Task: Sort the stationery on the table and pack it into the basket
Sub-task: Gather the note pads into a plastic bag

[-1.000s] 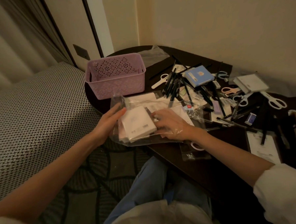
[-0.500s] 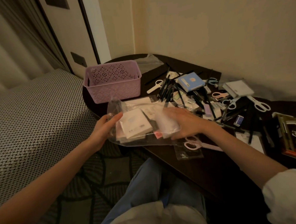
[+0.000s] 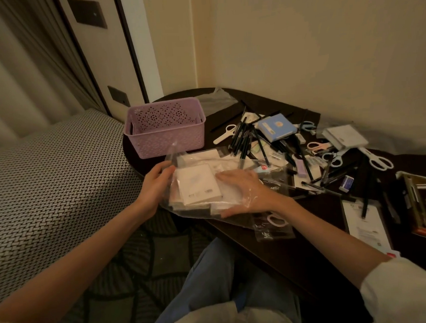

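A clear plastic bag (image 3: 182,160) with white notepads (image 3: 198,185) inside lies at the near edge of the dark table (image 3: 297,245). My left hand (image 3: 156,184) grips the bag's left side. My right hand (image 3: 243,192) is inside the bag, fingers stretched flat beside the notepads. An empty purple perforated basket (image 3: 166,139) stands just behind the bag at the table's left end.
Black pens (image 3: 241,137), several scissors (image 3: 377,160), a blue box (image 3: 277,128), a grey box (image 3: 345,136), erasers and papers litter the table to the right. A bagged pair of scissors (image 3: 274,223) lies near the front edge. A patterned bed (image 3: 48,184) lies on the left.
My right hand has drawn back toward me and lies flat inside the bag. The view has tilted up, so everything sits lower in frame.
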Motion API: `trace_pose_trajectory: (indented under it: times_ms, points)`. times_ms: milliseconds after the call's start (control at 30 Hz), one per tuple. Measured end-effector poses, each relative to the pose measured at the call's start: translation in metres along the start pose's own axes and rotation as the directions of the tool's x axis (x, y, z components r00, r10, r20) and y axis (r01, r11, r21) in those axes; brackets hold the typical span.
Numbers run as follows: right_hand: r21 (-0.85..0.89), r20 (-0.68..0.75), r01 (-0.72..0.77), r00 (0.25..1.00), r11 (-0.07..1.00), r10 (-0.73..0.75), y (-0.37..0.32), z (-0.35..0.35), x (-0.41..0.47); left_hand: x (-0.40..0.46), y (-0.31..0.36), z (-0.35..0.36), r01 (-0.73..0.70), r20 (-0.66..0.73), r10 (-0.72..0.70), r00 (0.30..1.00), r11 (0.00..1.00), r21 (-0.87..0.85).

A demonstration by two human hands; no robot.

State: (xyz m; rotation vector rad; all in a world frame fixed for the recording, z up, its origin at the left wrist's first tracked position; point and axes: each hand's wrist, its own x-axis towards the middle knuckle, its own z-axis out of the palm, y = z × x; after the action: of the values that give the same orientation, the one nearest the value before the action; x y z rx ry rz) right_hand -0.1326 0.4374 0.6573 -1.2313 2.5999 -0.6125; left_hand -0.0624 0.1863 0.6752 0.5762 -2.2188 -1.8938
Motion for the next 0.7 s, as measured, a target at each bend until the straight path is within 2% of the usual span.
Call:
trace_pose_trajectory:
  times_ms: [67, 233, 333, 433, 567, 700]
  points:
    - [0.085, 0.011, -0.073, 0.997, 0.994, 0.072, -0.002, -0.001, 0.000, 0.004, 0.002, 0.002, 0.017, 0.000, -0.017, 1.000, 1.000, -0.013]
    - [0.141, -0.047, -0.073, 0.996, 0.987, 0.081, -0.016, -0.003, 0.019, 0.005, -0.002, 0.005, 0.087, -0.029, -0.091, 0.995, 0.992, -0.093]
    - [0.273, 0.071, -0.053, 0.997, 0.961, 0.034, -0.025, -0.006, 0.033, 0.003, -0.002, 0.008, 0.065, -0.044, -0.070, 0.997, 0.992, -0.110]
    - [0.465, 0.042, -0.049, 0.999, 0.884, 0.033, -0.017, -0.009, 0.043, 0.006, -0.001, 0.007, 0.063, -0.058, -0.069, 0.996, 0.993, -0.100]
    - [0.362, -0.153, -0.016, 0.985, 0.932, 0.076, -0.023, 0.000, 0.041, 0.011, -0.005, 0.007, 0.081, -0.076, -0.089, 0.993, 0.990, -0.112]
    - [0.343, -0.232, -0.014, 0.968, 0.939, 0.099, -0.035, 0.007, 0.041, 0.014, -0.006, 0.008, 0.078, -0.094, -0.087, 0.992, 0.992, -0.102]
